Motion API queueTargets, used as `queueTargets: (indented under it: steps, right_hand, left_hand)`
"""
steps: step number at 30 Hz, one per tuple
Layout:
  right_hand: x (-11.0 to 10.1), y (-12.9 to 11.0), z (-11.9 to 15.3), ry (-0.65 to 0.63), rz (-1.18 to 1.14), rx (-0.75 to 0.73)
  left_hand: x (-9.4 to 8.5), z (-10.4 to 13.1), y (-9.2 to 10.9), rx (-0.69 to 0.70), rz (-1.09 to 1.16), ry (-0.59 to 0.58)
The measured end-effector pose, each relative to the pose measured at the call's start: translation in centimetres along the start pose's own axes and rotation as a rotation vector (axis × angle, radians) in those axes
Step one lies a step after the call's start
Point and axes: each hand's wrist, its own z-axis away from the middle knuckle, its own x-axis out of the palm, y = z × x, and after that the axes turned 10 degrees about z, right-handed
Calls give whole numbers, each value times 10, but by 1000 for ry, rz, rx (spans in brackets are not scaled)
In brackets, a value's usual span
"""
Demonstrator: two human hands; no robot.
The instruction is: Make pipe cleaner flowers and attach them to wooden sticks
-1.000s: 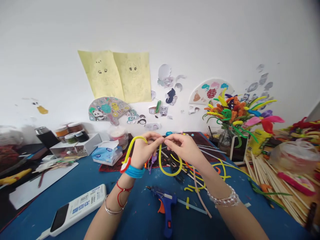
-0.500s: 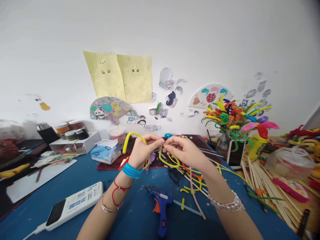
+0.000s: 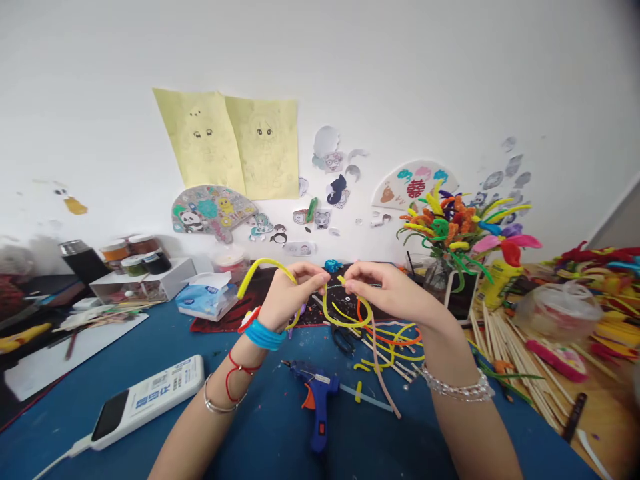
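Between my two hands a yellow pipe cleaner hangs in a loop above the table. My left hand is closed in a pinch on it, and a long yellow length arches out behind the wrist to the left. With thumb and fingers pressed together, my right hand grips the other end, whose short tip sticks up past the fingertips. The two hands are a little apart. Below them lies a blue glue gun with an orange trigger and a clear glue stick in its back. Black-handled scissors rest behind it.
Loose yellow and orange pipe cleaners lie right of centre. A white power bank with a cable and a tissue pack sit on the left. At right stand a pipe-cleaner bouquet, a phone and wooden sticks.
My hands have moved apart, the right one shifting right with its end of the yellow pipe cleaner. The loop between them has widened. The view has shifted slightly.
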Motion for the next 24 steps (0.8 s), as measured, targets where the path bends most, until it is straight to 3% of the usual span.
queueTargets:
  steps: [6, 8, 10, 11, 13, 19, 22, 24]
  right_hand:
    - [-21, 34, 4, 46, -12, 105]
    - [-21, 60, -2, 58, -32, 229]
    - [-16, 92, -12, 104, -131, 441]
    - [-11, 108, -17, 132, -203, 562]
    - [0, 139, -27, 147, -242, 639]
    - [28, 191, -33, 181, -309, 703]
    - [35, 204, -28, 103, -242, 758]
    - [37, 211, -25, -24, -165, 825]
  left_hand:
    - [-14, -12, -18, 24, -237, -77]
    - [-22, -20, -36, 4, -493, -55]
    - [-29, -28, -59, -100, -595, 65]
    - [-32, -33, -71, -152, -593, 70]
    - [-37, -39, -95, -243, -570, 53]
    - [-38, -42, -138, -402, -442, 75]
    - [-32, -39, -147, -449, -334, 60]
    - [-28, -36, -149, -483, -246, 44]
